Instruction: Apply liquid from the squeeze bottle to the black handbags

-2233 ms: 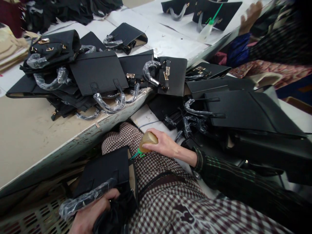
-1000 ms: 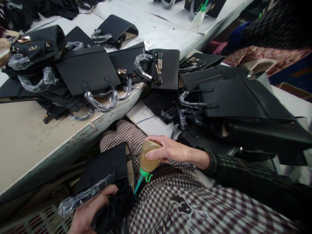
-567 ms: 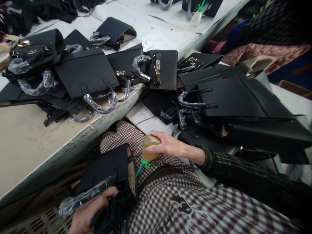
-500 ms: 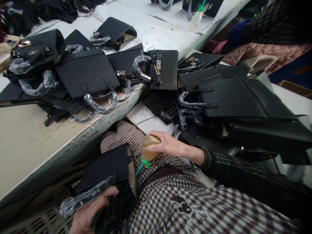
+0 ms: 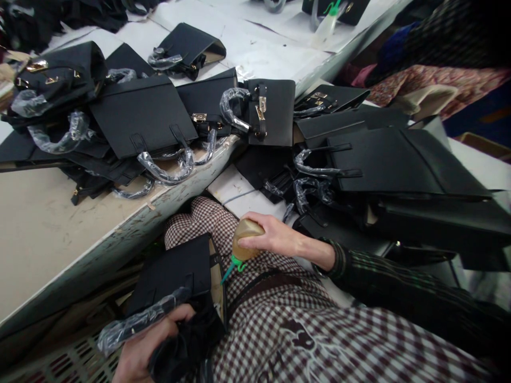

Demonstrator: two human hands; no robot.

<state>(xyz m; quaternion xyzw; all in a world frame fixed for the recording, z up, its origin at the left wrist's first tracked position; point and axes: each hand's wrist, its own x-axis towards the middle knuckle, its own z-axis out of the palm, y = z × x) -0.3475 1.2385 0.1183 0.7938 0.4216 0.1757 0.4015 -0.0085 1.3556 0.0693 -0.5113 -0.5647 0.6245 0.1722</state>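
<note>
A black handbag (image 5: 171, 271) lies on its side across my lap, its beige inner edge facing right. My left hand (image 5: 147, 340) is closed on the bag near its plastic-wrapped handle (image 5: 139, 322); some of the fingers are hidden by black material. In my right hand (image 5: 275, 234) is a squeeze bottle (image 5: 245, 236) of yellowish liquid, tipped nozzle-down. Its green nozzle (image 5: 228, 271) points down and left, with the tip at the bag's beige edge. Whether liquid is coming out is too small to tell.
Black handbags with wrapped handles are heaped on the table (image 5: 51, 229) to the left. Another pile of black bags (image 5: 399, 159) lies to the right. A second green-tipped bottle (image 5: 325, 29) stands at the back. A plastic crate (image 5: 75, 356) is below left. A person's patterned clothing (image 5: 447, 88) shows far right.
The nozzle tip has moved slightly up along the bag's beige edge. Both hands keep nearly the same place, and the view has shifted a little.
</note>
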